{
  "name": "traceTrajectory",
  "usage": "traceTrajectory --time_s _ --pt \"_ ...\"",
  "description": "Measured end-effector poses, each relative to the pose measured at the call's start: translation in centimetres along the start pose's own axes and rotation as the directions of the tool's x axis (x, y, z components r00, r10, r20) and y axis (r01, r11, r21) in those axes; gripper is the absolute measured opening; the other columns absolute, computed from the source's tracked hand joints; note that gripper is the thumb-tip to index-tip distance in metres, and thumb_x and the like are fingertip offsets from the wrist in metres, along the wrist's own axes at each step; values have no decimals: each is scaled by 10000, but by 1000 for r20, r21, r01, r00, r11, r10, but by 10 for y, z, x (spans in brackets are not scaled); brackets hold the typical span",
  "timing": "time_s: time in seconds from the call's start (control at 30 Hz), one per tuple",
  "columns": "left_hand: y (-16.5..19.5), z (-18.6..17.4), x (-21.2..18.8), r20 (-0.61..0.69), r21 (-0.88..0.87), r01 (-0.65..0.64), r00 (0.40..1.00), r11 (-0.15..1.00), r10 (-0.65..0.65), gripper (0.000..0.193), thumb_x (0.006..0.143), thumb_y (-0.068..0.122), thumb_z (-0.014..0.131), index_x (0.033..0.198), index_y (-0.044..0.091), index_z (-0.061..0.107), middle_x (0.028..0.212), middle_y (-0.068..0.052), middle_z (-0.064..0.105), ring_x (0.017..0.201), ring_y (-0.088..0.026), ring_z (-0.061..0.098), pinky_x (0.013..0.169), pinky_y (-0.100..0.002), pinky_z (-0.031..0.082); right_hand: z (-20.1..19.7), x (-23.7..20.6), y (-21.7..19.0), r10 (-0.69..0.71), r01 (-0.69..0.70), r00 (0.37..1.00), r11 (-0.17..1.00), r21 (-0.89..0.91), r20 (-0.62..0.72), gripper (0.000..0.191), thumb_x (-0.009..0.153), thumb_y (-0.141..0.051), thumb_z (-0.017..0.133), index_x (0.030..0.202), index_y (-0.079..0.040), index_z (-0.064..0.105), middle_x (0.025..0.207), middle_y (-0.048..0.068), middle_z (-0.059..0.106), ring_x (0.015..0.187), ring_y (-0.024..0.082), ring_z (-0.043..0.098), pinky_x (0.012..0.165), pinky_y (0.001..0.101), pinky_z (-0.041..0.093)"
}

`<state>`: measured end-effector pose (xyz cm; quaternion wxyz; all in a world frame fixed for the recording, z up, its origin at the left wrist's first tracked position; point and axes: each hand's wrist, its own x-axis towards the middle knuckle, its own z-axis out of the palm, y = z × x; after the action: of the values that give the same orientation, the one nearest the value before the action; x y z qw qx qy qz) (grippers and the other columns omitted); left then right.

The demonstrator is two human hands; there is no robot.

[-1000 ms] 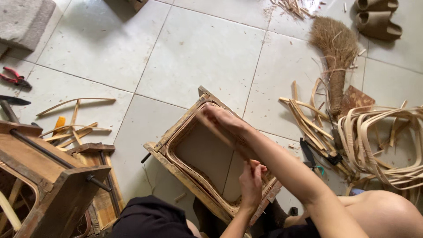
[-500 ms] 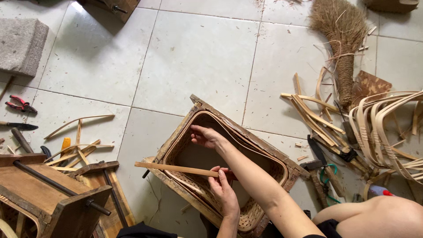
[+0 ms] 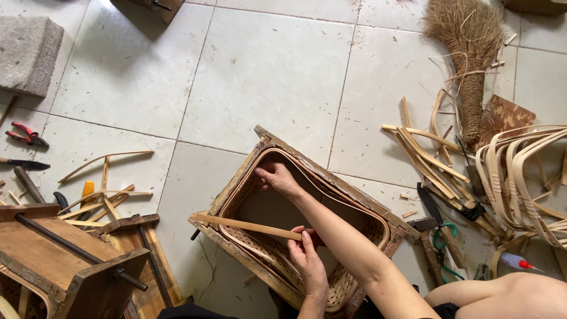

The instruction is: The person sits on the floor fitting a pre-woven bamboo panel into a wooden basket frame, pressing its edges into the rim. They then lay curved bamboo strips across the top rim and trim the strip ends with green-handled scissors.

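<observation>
Woven basket [image 3: 348, 289] in wooden frame [image 3: 307, 162], both hands inside.

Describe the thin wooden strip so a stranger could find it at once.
Find the woven basket in its wooden mould at the floor's centre. The strip lies across its near left corner, one end held by the left hand. Unlike the scattered offcuts nearby, it is straight and long.

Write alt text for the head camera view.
A person's right hand presses a bent rattan strip inside a woven basket held in a wooden frame, while the left hand holds a flat wooden stick. Strips, pliers and a broom lie on the tiled floor.
</observation>
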<state>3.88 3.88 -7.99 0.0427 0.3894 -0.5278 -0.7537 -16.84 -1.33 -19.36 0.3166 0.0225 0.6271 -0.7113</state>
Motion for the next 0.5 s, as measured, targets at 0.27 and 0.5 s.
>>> traceTrajectory --time_s 0.27,0.5 --pt "-10 -4 3 -36 74 -36 999 997 39 305 1045 290 452 1218 65 563 1080 -44 671 1031 -148 653 954 -329 514 16 -12 3 -380 271 904 865 -422 -197 282 994 -251 661 1033 22 718 882 90 747 743 128 689 660 275 560" --pt "-13 -4 3 -9 -8 2 1000 1000 -2 365 1016 364 474 1257 98 541 1169 -33 671 1112 -160 643 998 -352 517 23 -1 -3 288 -244 953 912 331 -93 291 1030 -215 616 1097 68 604 863 116 677 736 168 688 694 341 641"
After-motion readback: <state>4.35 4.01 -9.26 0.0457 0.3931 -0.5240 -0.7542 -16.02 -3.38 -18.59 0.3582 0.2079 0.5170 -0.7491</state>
